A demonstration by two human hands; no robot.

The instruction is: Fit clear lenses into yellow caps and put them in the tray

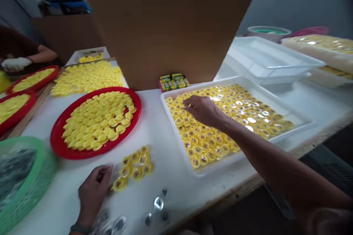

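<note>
Over the white tray's [295, 117] left portion, the right hand [202, 110] has bent fingers at the yellow discs [204, 143]; whether it grips one cannot be determined. Beside a smaller disc group [137, 167] on the table [154, 125], the left hand [93, 191] is curled, its grip unclear.

Worn on the person's head, the camera looks forward and down across the bench [153, 121]; it is close in, with the left hand [93, 190] low at left and the right hand [204, 110] near mid-view; it faces a brown panel [171, 25], the bench's near edge slanting up rightward.
</note>
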